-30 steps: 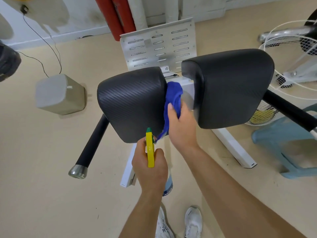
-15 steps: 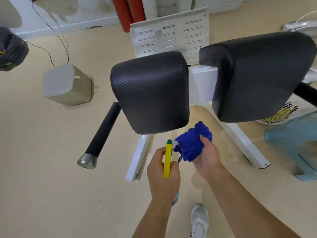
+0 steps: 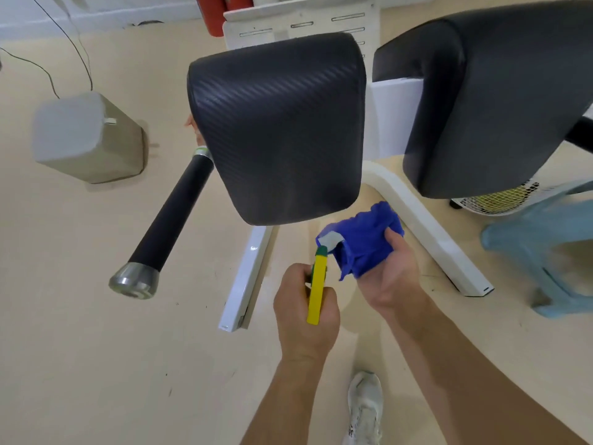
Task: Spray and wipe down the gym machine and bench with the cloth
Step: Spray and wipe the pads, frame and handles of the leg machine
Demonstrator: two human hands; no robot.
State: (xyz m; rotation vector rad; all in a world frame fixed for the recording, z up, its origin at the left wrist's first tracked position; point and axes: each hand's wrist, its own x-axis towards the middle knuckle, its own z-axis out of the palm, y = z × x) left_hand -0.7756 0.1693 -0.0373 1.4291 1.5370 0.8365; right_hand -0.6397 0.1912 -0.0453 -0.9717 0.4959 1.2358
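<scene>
1. Fingers of left hand [image 3: 305, 316] curled round yellow-and-green spray bottle head [image 3: 316, 289], nozzle at edge of bunched blue cloth [image 3: 365, 244].
2. Right hand [image 3: 391, 277] grips cloth, palm up, just below lower edge of black textured pad [image 3: 279, 130].
3. Open beige floor [image 3: 96, 332] to left; white frame leg [image 3: 430, 234] just right.

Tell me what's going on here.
A person is cleaning a gym machine. The left hand grips a yellow spray bottle, its nozzle close to the bunched blue cloth that the right hand holds. Both hands are just short of the nearer black pad, not touching it.
</scene>
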